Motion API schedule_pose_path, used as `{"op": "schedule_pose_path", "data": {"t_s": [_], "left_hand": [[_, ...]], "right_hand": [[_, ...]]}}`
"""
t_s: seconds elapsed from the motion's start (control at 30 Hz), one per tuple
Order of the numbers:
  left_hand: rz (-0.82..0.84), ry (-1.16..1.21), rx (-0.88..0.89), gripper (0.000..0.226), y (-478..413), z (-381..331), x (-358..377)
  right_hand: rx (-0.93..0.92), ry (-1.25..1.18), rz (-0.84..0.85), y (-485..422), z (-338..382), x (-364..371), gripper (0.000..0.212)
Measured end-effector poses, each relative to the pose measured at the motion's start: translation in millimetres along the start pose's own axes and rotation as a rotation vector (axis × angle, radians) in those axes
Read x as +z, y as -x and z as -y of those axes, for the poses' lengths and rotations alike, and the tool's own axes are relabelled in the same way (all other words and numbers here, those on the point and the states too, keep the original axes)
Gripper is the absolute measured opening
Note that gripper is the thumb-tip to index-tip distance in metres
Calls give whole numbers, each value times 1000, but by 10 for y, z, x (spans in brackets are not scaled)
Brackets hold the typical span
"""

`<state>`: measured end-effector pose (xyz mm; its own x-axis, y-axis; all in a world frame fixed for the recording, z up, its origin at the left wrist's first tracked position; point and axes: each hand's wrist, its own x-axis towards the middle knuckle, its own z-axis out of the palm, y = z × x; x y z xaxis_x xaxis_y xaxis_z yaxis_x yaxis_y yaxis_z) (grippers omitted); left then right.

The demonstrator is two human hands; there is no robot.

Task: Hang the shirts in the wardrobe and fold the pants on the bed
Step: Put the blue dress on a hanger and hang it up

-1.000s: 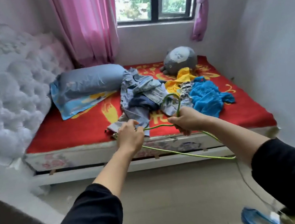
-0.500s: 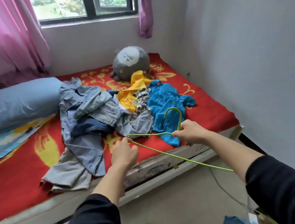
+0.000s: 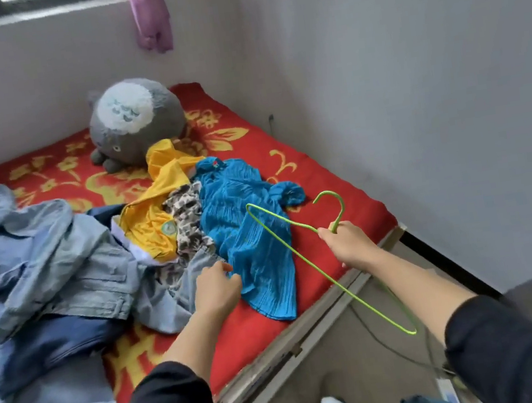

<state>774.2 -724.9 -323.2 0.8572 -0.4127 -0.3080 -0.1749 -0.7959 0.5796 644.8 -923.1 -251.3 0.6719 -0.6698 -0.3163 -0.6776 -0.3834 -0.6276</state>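
Right hand point(image 3: 349, 245): we grip the green hanger point(image 3: 339, 220) by its neck.
Left hand point(image 3: 216, 285): beside blue shirt point(image 3: 247, 224); grip, we cannot tell.

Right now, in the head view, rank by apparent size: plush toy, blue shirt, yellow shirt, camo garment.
1. blue shirt, though it lies nearest the camera
2. plush toy
3. yellow shirt, partly buried
4. camo garment, partly buried

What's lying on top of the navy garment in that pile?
The pale denim clothes lie crumpled across the navy garment; only its lower part shows. Its upper part, and whether it is pants or a shirt, are hidden by the denim.
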Motion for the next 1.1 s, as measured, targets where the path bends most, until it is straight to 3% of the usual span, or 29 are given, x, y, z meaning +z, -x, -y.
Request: {"op": "schedule_pose_path", "data": {"t_s": [0.4, 0.6, 0.83, 0.93, 1.0, 1.1], "left_hand": [[121, 103, -217, 34, -2241, -1254, 1195], [156, 99, -265, 35, -3281, -1621, 1751], [147, 43, -258, 47, -4281, -1568, 2371], [61, -112, -168, 51, -4532, -1592, 2596], [-1, -287, -146, 67, -4668, -1576, 2703], [33, -344, -275, 86, -4792, -1440, 2744]], "right_hand": [[81, 52, 142, -2950, -317, -385, 32], [65, 90, 133, -4129, -583, -255, 30], [24, 121, 73, -4925, -1022, 61, 27], [-33, 127, 85, -5095, -1229, 137, 24], [-53, 122, 88, -5184, -1352, 181, 17], [-80, 108, 92, -5257, -1482, 263, 16]]}}
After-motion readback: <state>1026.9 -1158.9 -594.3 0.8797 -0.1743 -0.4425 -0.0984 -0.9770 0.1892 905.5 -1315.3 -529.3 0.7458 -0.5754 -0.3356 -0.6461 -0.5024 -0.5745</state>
